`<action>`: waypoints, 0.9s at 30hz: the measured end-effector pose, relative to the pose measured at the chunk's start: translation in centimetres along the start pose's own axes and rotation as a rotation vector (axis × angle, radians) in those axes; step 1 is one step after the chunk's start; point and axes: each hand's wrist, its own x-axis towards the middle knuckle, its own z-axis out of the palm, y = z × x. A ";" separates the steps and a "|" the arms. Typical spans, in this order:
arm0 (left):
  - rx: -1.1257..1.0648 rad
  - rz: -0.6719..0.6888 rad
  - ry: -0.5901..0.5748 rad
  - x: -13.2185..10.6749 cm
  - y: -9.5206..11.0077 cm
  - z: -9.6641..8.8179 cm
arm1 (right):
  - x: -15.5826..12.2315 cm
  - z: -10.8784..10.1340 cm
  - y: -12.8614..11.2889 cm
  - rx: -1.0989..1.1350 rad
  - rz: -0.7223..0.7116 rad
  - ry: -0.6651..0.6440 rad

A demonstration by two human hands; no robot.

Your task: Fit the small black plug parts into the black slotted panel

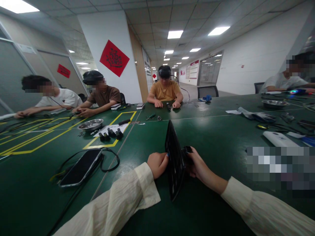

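A black flat panel (173, 157) stands on edge on the green table (211, 137), seen almost edge-on. My left hand (157, 164) is closed against its left face near the lower middle. My right hand (197, 164) is closed on the right side, gripping a small black part (187, 151) fixed to the panel's back. Both sleeves are cream fabric.
A phone (80, 167) with a looped black cable lies at my left. Several small black parts (110, 134) and a metal bowl (93, 124) sit in a yellow-taped area. A white device (279, 139) lies at the right. Several people work across the table.
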 end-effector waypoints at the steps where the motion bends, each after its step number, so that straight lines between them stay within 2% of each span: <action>1: 0.000 -0.011 -0.001 0.0 0.0 0.0 | 0.0 0.0 0.0 0.000 -0.002 0.000; 6: 0.011 -0.049 0.003 0.2 0.3 -0.1 | -0.1 0.1 -0.2 -0.015 -0.008 0.006; 19: -0.041 0.024 0.023 0.2 0.0 0.3 | -0.3 0.4 -0.5 -0.028 0.003 0.023; 27: -0.034 0.023 0.018 0.2 -0.1 0.4 | -0.5 0.5 -0.8 -0.010 0.016 0.020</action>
